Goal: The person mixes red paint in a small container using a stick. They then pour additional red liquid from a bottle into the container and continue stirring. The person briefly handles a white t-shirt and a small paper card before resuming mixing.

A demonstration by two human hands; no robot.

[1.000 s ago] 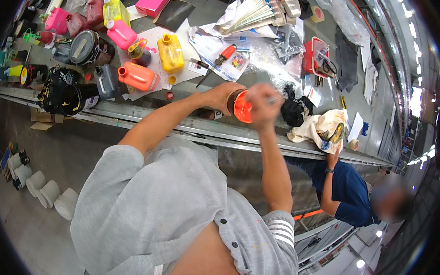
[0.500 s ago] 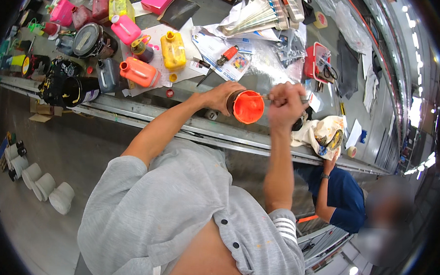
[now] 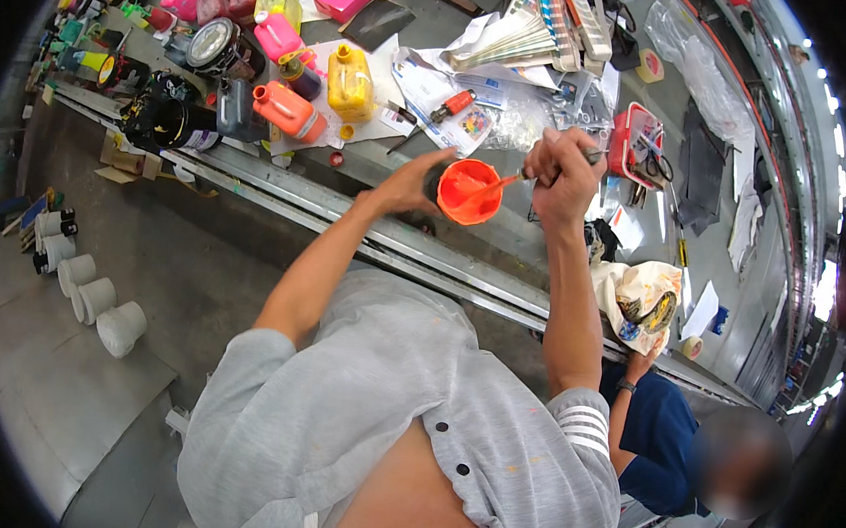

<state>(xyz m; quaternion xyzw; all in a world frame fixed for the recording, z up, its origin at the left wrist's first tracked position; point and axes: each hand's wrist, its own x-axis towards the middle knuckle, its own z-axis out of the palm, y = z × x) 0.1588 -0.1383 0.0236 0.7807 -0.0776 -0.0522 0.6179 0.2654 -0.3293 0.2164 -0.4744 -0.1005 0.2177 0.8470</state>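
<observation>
My left hand (image 3: 409, 184) is wrapped around the side of a dark cup (image 3: 434, 185), tilted so its mouth shows. Bright orange paint (image 3: 468, 192) coats the inside and lies in it. In a closed fist, my right hand (image 3: 565, 174) grips the handle of a spatula (image 3: 510, 181). Its thin, orange-coated blade reaches over the rim into the paint. Both hands are above the near edge of the workbench. Beyond the cup lie a red-handled screwdriver (image 3: 453, 106) and an orange jug (image 3: 289, 113).
A yellow jug (image 3: 352, 83), dark tubs and other paint jugs crowd the left. Colour swatch fans (image 3: 518, 32) lie at the back. A red basket (image 3: 635, 141) with scissors stands right. Nearby, a co-worker's hand (image 3: 641, 365) touches a stained cloth (image 3: 641, 297). White buckets (image 3: 120, 328) line the floor.
The view has turned, shifting the bench's contents. The spatula now slants down into the cup, its orange blade more visible. My right hand is less blurred; both grips stay the same.
</observation>
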